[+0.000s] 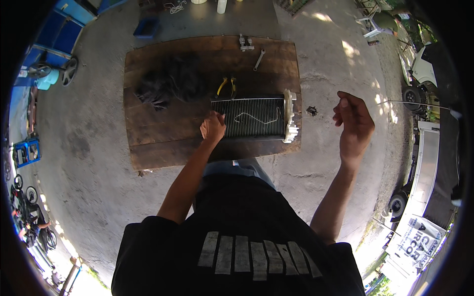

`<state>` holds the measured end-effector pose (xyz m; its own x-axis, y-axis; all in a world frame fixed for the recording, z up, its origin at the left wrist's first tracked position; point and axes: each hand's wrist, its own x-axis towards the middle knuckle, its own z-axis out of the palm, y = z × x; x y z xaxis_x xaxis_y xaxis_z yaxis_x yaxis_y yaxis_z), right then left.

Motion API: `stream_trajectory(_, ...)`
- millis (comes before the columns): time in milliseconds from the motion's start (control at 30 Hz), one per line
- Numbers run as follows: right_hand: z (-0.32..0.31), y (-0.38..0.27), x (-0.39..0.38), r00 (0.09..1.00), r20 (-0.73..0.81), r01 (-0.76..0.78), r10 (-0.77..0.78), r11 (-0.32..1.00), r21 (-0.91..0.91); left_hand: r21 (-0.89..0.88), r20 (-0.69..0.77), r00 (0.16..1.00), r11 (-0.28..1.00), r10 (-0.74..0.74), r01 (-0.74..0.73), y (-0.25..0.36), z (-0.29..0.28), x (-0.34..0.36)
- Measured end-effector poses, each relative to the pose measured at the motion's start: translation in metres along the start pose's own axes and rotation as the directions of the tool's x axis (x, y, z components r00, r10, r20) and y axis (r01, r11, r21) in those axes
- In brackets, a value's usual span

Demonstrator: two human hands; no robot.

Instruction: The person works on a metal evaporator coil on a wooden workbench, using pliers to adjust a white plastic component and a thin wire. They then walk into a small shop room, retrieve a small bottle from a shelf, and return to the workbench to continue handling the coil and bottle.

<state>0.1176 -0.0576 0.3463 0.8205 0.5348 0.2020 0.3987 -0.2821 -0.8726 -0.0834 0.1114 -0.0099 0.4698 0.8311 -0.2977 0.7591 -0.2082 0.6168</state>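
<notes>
A finned radiator core (252,129) lies on the wooden table, with a pale plastic tank (290,118) along its right end. A thin, bent, light-coloured wire (259,120) rests across its fins. My left hand (213,126) is closed at the left end of the core, fingers curled against that edge. Out past the table's right edge, my right hand (354,123) is raised, thumb and fingers drawn together; anything between them is too small to make out. Yellow-handled pliers (226,87) lie just beyond the core.
Dark crumpled cloth (173,81) lies at the left of the tabletop (163,140). A wrench (259,60) and a small metal fitting (245,43) sit near the far edge. Beyond stands another surface with a blue tray (146,28). Parked vehicles line the right side.
</notes>
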Motion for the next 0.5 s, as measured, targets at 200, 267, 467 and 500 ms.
stream_trajectory(200, -0.008, -0.041, 0.003, 0.986, -0.05, 0.161, -0.158, 0.986, 0.044, -0.626, -0.001, 1.0, 0.78, -0.03, 0.023, 0.017, -0.052, 0.033)
stream_trajectory(267, -0.013, -0.057, 0.006, 0.962, -0.075, 0.267, -0.263, 0.962, 0.054, -0.608, -0.164, 0.986, 0.784, 0.034, -0.128, 0.02, -0.075, 0.054)
stream_trajectory(467, -0.061, -0.118, 0.018, 0.76, 0.011, 0.601, -0.65, 0.71, 0.367, -0.404, -0.248, 0.966, 0.898, 0.076, -0.174, -0.031, -0.118, 0.081)
stream_trajectory(500, -0.075, -0.13, 0.017, 0.673, 0.122, 0.662, -0.73, 0.667, 0.342, -0.359, -0.256, 0.964, 0.919, 0.071, -0.163, -0.048, -0.117, 0.075)
